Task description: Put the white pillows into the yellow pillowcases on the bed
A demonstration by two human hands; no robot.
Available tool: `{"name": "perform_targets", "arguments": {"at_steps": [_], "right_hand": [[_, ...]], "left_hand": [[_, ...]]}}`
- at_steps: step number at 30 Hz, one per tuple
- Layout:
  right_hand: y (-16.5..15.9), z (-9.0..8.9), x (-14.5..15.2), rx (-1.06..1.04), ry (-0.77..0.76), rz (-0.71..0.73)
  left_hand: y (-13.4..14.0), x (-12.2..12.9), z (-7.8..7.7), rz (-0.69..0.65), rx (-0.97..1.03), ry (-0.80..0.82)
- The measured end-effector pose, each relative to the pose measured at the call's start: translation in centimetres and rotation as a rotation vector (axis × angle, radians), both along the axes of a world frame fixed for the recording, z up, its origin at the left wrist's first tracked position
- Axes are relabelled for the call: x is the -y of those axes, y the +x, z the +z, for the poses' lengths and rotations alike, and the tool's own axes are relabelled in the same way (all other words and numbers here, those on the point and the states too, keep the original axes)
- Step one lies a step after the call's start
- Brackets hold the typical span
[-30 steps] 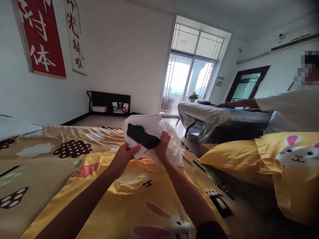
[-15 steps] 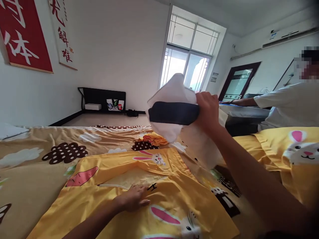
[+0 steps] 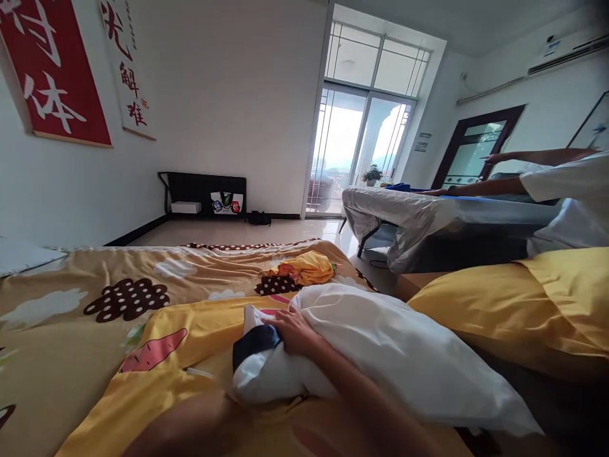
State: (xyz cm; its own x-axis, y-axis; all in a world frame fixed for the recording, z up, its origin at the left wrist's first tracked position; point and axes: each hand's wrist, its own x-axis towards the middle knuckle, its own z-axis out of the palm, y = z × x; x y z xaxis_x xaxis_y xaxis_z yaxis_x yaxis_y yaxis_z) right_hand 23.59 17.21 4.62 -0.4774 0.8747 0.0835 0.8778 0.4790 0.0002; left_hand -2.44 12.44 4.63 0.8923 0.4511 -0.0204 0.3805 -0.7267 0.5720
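A white pillow (image 3: 394,355) with a dark navy band at its near end lies across the yellow pillowcase (image 3: 104,406). My right hand (image 3: 295,331) is closed around the pillow's end beside the band. The pillowcase is spread on the bed and shows a pink carrot print; its opening is partly covered by the pillow. My left hand (image 3: 209,406) is low in view over the pillowcase, just below the pillow's end. Motion blurs it and its fingers do not show.
A patterned bedsheet (image 3: 52,343) covers the bed. A crumpled yellow-orange cloth (image 3: 309,268) lies beyond the pillow, and a yellow pillow (image 3: 485,298) is at the right. Another person's arms (image 3: 504,185) reach over a plastic-covered table (image 3: 394,203).
My right hand has brought the white pillow down from the air onto the pillowcase. My left hand has moved down and left from the pillowcase's opening. The view has turned slightly.
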Motion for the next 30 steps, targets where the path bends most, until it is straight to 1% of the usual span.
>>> {"name": "perform_targets", "arguments": {"at_steps": [2, 4, 5, 7, 9, 11, 12, 14, 16, 17, 18, 19, 20, 23, 25, 28, 30], "right_hand": [[0.2, -0.2, 0.2, -0.008, 0.026, 0.026], [0.3, 0.0, 0.7, -0.021, 0.033, 0.021], [0.3, 0.0, 0.9, -0.030, 0.036, 0.009], [0.1, 0.0, 1.4, -0.047, 0.038, -0.015], [0.0, 0.2, 1.8, -0.045, 0.021, -0.026], [-0.1, 1.2, 2.2, -0.022, -0.001, -0.033], [-0.1, 2.2, 2.3, -0.009, -0.007, -0.033], [-0.1, 4.6, 2.5, -0.003, 0.020, -0.049], [-0.3, 7.1, 2.4, -0.004, 0.086, -0.097], [-0.6, 8.0, 2.3, 0.005, 0.122, -0.123], [-1.0, 8.4, 2.0, 0.020, 0.148, -0.145], [-1.5, 8.4, 1.7, 0.042, 0.152, -0.148], [-2.1, 8.0, 1.3, 0.070, 0.125, -0.127], [-4.0, 5.8, -0.1, 0.171, -0.048, -0.007], [-5.0, 5.2, -1.1, 0.253, -0.139, 0.054], [-6.2, 6.2, -2.1, 0.330, -0.181, 0.088], [-7.1, 6.8, -2.5, 0.353, -0.216, 0.121]], "left_hand": [[-1.5, -2.3, 1.1, 0.065, -0.104, -0.008], [-1.8, -5.4, 1.7, 0.230, -0.220, 0.068], [-1.5, -7.0, 1.6, 0.316, -0.267, 0.119], [-0.5, -10.0, 0.6, 0.426, -0.316, 0.196], [0.6, -11.8, -1.2, 0.468, -0.319, 0.208], [1.3, -12.6, -3.3, 0.520, -0.295, 0.230], [1.4, -12.7, -4.2, 0.547, -0.268, 0.248], [1.2, -12.6, -5.6, 0.576, -0.197, 0.278], [0.7, -12.7, -6.3, 0.575, -0.122, 0.275], [0.4, -12.8, -6.4, 0.572, -0.088, 0.260], [0.1, -13.0, -6.5, 0.569, -0.055, 0.242], [-0.1, -13.3, -6.5, 0.570, -0.024, 0.223], [-0.3, -13.6, -6.6, 0.576, 0.007, 0.205], [-0.3, -14.5, -7.0, 0.638, 0.100, 0.168], [-0.1, -15.1, -7.3, 0.693, 0.170, 0.142], [0.1, -15.8, -7.6, 0.767, 0.288, 0.089], [0.3, -16.0, -7.5, 0.810, 0.366, 0.056]]}}
